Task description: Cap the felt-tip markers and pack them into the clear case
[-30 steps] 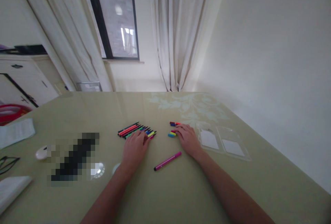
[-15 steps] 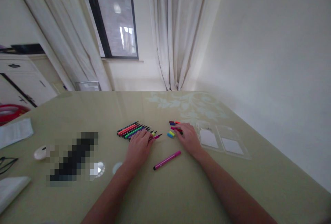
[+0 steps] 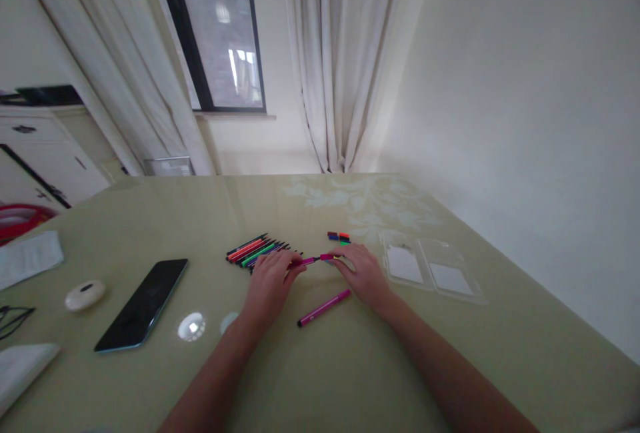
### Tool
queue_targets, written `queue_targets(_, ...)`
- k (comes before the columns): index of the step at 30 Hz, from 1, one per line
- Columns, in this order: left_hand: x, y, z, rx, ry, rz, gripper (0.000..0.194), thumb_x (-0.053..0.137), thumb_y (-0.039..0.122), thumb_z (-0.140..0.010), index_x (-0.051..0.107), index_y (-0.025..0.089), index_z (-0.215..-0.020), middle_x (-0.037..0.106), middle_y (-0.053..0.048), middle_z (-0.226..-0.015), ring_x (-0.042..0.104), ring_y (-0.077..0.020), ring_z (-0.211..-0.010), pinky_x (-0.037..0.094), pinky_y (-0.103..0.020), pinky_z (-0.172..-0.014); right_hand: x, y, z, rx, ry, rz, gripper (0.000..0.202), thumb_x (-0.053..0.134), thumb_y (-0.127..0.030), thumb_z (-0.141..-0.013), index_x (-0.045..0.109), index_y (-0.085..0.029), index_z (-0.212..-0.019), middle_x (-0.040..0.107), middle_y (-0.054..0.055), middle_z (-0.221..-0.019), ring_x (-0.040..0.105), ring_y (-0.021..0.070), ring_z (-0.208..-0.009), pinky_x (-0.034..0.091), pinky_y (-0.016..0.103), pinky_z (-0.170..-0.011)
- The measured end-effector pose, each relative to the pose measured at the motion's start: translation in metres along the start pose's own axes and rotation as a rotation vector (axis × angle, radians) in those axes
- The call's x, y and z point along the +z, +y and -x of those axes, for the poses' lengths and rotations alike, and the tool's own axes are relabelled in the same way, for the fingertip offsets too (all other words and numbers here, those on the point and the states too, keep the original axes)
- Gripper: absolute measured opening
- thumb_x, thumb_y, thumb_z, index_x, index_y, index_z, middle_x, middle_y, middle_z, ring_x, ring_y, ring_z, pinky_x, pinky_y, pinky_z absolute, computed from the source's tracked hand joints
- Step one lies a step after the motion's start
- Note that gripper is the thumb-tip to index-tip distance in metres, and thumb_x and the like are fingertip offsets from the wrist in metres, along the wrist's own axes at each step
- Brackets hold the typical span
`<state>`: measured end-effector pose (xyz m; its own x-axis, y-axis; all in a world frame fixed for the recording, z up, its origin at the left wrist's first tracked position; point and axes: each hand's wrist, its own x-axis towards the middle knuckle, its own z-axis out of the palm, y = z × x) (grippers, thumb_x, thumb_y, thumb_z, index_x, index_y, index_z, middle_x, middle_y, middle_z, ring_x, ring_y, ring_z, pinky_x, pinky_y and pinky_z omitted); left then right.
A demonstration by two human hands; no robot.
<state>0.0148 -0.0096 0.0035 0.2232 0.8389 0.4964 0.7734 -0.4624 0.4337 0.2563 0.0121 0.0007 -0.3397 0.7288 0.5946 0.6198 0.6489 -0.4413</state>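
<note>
At far left, cut off by the edge: glasses [image 3: 13,320], folded white paper [image 3: 30,258], and part of a red rim [image 3: 20,218]. Then a small white oval gadget [image 3: 85,294] and a black phone [image 3: 143,304] lying face up on the pale green table [image 3: 320,380]. Further right, a row of markers [image 3: 257,250] side by side, orange, red, green and darker ones, tips pointing far right; the near ends hidden under the left hand [image 3: 270,283]. Left hand curled, fingertips pinched on a pink marker [image 3: 305,262] held low over the table, between the two hands. Right hand [image 3: 364,273] meeting it from the other side, fingertips closed on a pink cap [image 3: 329,257] at the marker's tip; hard to tell whether cap and marker touch. Yellow and blue bits under the right fingers too small to make out. Near the hands, a second pink marker [image 3: 324,308] lying loose, capped, slanted. Just beyond the right hand, loose caps [image 3: 339,236], blue, red, green. Right of that, a clear plastic case [image 3: 433,272] lying open and flat, with white inserts.
</note>
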Motion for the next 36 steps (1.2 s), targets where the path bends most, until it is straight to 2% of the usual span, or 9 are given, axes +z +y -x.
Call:
queue_targets(6, 0.005, 0.002, 0.003, 0.060, 0.029, 0.109, 0.008, 0.066, 0.031, -0.097, 0.068, 0.024, -0.094, 0.074, -0.003, -0.093, 0.065, -0.0220, -0.091, 0.048, -0.036, -0.086, -0.001, -0.007, 0.000, -0.040, -0.005, -0.108, 0.026, 0.055, -0.037, -0.105, 0.077, -0.027, -0.109, 0.079, 0.007, -0.101, 0.072, 0.0226, -0.097, 0.055, 0.040, -0.094)
queue_targets(11, 0.002, 0.004, 0.001, 0.020, 0.044, 0.261, 0.021, 0.061, 0.035, -0.099, 0.069, 0.023, -0.085, 0.072, -0.002, -0.082, 0.066, -0.0183, -0.078, 0.049, -0.029, -0.073, -0.001, -0.013, 0.000, -0.031, 0.021, -0.201, 0.023, 0.058, -0.037, -0.103, 0.078, -0.026, -0.105, 0.079, 0.005, -0.096, 0.073, 0.0209, -0.092, 0.056, 0.036, -0.089)
queue_targets(15, 0.002, 0.007, 0.001, -0.025, 0.053, 0.310, 0.019, 0.063, 0.036, -0.097, 0.071, 0.023, -0.085, 0.073, -0.002, -0.082, 0.067, -0.0180, -0.077, 0.050, -0.029, -0.072, -0.002, -0.018, -0.002, 0.046, 0.057, -0.274, 0.022, 0.064, -0.041, -0.100, 0.079, -0.026, -0.098, 0.080, 0.005, -0.091, 0.074, 0.0214, -0.087, 0.058, 0.036, -0.085)
queue_targets(19, 0.004, 0.017, 0.003, -0.031, -0.137, 0.298, 0.013, 0.063, 0.033, -0.096, 0.071, 0.025, -0.102, 0.074, -0.002, -0.088, 0.067, -0.0185, -0.080, 0.049, -0.028, -0.072, -0.005, -0.014, -0.005, 0.223, 0.074, -0.310, 0.022, 0.060, -0.038, -0.101, 0.078, -0.024, -0.099, 0.080, 0.004, -0.093, 0.074, 0.0207, -0.086, 0.058, 0.034, -0.082)
queue_targets(22, 0.004, 0.024, 0.006, 0.014, -0.301, 0.223, 0.011, 0.062, 0.030, -0.094, 0.071, 0.024, -0.095, 0.071, -0.001, -0.083, 0.064, -0.0182, -0.076, 0.044, -0.028, -0.066, -0.004, 0.000, -0.006, 0.240, 0.088, -0.190, 0.023, 0.056, -0.034, -0.102, 0.075, -0.022, -0.107, 0.078, 0.007, -0.104, 0.072, 0.0223, -0.096, 0.055, 0.037, -0.090)
queue_targets(26, 0.005, 0.027, 0.011, 0.023, -0.388, 0.231, 0.016, 0.063, 0.035, -0.094, 0.071, 0.022, -0.090, 0.068, -0.002, -0.083, 0.062, -0.0165, -0.072, 0.040, -0.027, -0.063, 0.004, 0.017, -0.003, 0.210, -0.007, 0.059, 0.019, 0.061, -0.031, -0.099, 0.076, -0.020, -0.099, 0.075, 0.009, -0.100, 0.067, 0.0258, -0.102, 0.049, 0.042, -0.095)
queue_targets(30, 0.007, 0.024, 0.010, 0.024, -0.432, 0.248, 0.020, 0.065, 0.040, -0.093, 0.072, 0.022, -0.089, 0.067, -0.001, -0.084, 0.062, -0.0160, -0.074, 0.042, -0.027, -0.066, 0.008, 0.021, -0.001, 0.204, -0.061, 0.167, 0.015, 0.065, -0.028, -0.097, 0.077, -0.020, -0.092, 0.072, 0.008, -0.102, 0.063, 0.0246, -0.104, 0.046, 0.040, -0.095)
queue_targets(32, 0.005, 0.019, 0.007, -0.023, -0.395, 0.203, 0.020, 0.062, 0.038, -0.095, 0.072, 0.022, -0.090, 0.067, -0.002, -0.087, 0.063, -0.0166, -0.076, 0.044, -0.028, -0.070, 0.008, 0.020, -0.001, 0.198, -0.078, 0.203, 0.015, 0.065, -0.025, -0.096, 0.077, -0.020, -0.089, 0.071, 0.008, -0.103, 0.062, 0.0243, -0.103, 0.046, 0.040, -0.094)
queue_targets(36, -0.003, 0.002, 0.000, -0.181, -0.153, -0.044, 0.020, 0.052, 0.027, -0.099, 0.071, 0.020, -0.096, 0.069, -0.006, -0.098, 0.065, -0.0223, -0.091, 0.048, -0.034, -0.083, 0.008, 0.017, -0.001, 0.220, -0.109, 0.249, 0.013, 0.066, -0.022, -0.095, 0.077, -0.020, -0.090, 0.071, 0.008, -0.106, 0.062, 0.0247, -0.106, 0.045, 0.039, -0.093)
